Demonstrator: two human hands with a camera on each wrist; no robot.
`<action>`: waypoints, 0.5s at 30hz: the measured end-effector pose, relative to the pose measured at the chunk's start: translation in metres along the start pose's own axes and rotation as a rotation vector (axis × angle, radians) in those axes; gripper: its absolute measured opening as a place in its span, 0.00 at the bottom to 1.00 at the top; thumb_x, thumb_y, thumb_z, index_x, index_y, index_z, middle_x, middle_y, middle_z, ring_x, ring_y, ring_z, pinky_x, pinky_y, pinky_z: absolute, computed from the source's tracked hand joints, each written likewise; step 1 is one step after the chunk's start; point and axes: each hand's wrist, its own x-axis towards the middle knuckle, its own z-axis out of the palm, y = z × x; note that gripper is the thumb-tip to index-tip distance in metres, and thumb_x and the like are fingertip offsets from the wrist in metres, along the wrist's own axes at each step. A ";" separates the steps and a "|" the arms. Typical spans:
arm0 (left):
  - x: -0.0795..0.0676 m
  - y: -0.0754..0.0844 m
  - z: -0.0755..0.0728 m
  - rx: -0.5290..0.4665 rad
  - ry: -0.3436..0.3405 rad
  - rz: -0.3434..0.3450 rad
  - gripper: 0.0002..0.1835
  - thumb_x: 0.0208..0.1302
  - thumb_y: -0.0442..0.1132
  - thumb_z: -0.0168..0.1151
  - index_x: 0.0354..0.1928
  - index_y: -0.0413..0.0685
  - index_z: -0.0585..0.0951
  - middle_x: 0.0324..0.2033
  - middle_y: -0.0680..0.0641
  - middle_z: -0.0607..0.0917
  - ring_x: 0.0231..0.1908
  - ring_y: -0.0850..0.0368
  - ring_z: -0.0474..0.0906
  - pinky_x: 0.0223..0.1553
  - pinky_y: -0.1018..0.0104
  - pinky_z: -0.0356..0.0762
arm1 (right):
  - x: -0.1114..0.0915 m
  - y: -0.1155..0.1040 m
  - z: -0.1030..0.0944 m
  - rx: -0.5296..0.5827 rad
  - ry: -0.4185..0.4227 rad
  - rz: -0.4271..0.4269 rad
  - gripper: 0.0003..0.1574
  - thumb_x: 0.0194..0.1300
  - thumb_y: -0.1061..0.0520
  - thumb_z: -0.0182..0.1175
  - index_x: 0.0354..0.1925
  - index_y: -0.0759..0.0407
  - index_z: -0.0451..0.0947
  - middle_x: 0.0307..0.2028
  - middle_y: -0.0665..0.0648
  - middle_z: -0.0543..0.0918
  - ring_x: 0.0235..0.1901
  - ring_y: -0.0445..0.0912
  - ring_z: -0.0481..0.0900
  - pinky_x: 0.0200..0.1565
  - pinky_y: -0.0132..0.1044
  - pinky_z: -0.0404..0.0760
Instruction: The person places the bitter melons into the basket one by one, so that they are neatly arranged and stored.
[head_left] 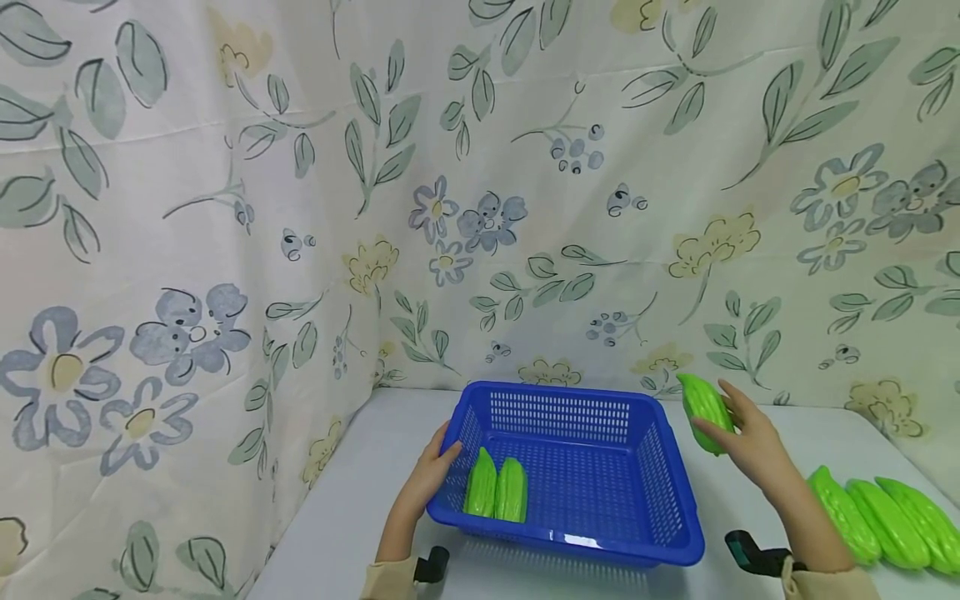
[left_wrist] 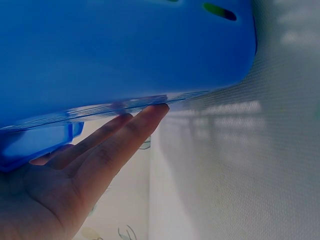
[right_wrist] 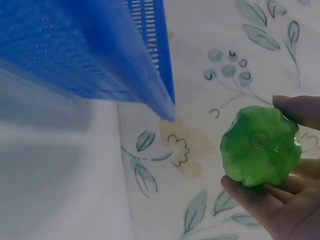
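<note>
In the head view, my left hand (head_left: 429, 477) is at the left side of a blue plastic basket (head_left: 577, 542), its thumb at the rim. The left wrist view shows the fingers of this hand (left_wrist: 107, 157) fairly straight and touching the outside of the basket (left_wrist: 120, 50). Two green bitter melons (head_left: 512, 490) lie side by side in the basket's near left corner. My right hand (head_left: 750, 433) holds another bitter melon (head_left: 703, 412) above the table, just right of the basket. In the right wrist view, thumb and fingers grip that bitter melon (right_wrist: 260, 145), one end facing the camera.
Several more bitter melons (head_left: 888, 521) lie in a row on the white table (head_left: 330, 508) at the right. A floral curtain (head_left: 555, 208) hangs behind the table and along the left side. Each wrist wears a dark camera mount (head_left: 756, 554).
</note>
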 end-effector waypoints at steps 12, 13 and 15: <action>-0.003 0.004 -0.001 0.002 0.001 0.003 0.32 0.75 0.44 0.47 0.75 0.39 0.53 0.72 0.31 0.59 0.72 0.27 0.52 0.66 0.27 0.53 | 0.008 -0.027 0.014 0.048 -0.016 -0.037 0.53 0.71 0.48 0.56 0.75 0.70 0.37 0.67 0.85 0.54 0.64 0.80 0.59 0.52 0.65 0.77; -0.003 0.004 -0.001 0.002 0.002 0.002 0.32 0.75 0.44 0.47 0.75 0.39 0.54 0.72 0.31 0.59 0.72 0.27 0.52 0.66 0.27 0.53 | 0.009 -0.029 0.016 0.051 -0.019 -0.037 0.54 0.71 0.48 0.56 0.75 0.70 0.37 0.68 0.85 0.54 0.64 0.80 0.59 0.52 0.64 0.78; -0.002 0.004 -0.001 0.003 0.003 -0.001 0.32 0.75 0.44 0.47 0.75 0.40 0.54 0.72 0.31 0.59 0.72 0.27 0.52 0.66 0.27 0.53 | 0.011 -0.033 0.019 0.056 -0.022 -0.043 0.53 0.71 0.48 0.57 0.75 0.69 0.37 0.68 0.84 0.55 0.64 0.79 0.60 0.52 0.63 0.78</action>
